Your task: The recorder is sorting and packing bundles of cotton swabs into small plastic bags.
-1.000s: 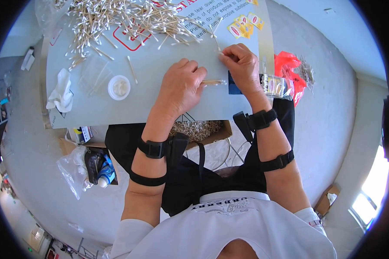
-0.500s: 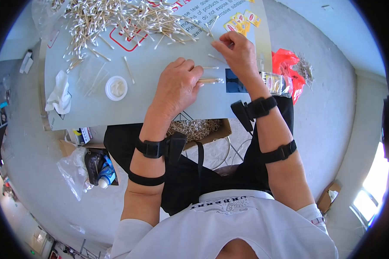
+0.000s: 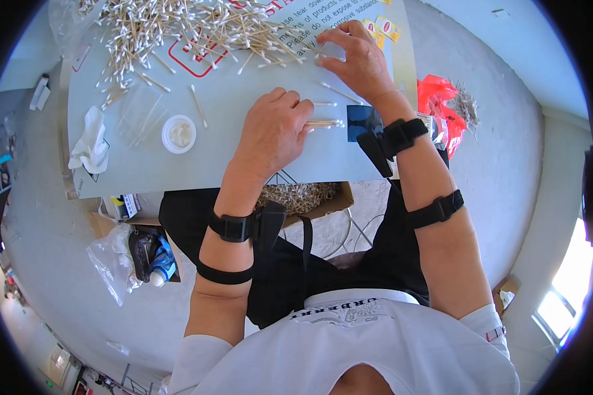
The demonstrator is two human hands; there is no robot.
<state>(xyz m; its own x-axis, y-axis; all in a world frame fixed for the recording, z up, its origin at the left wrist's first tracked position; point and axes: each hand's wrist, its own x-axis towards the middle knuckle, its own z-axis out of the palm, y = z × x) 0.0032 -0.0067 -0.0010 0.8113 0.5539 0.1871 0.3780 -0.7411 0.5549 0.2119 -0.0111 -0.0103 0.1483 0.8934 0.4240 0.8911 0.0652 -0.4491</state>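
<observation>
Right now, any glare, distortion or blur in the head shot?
Head view: fisheye, edges bending toward a black rim; head view: window at right blown out, trousers nearly detail-less; head view: clutter at left rim soft, swab pile clearer.

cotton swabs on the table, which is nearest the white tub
The lone swab up and right of the tub; the pile and all other swabs lie farther off.

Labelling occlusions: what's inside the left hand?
A bundle of cotton swabs juts rightward from the left hand, white tips showing; another swab shows just beyond. The hand covers their other ends, so the count can't be told.
</observation>
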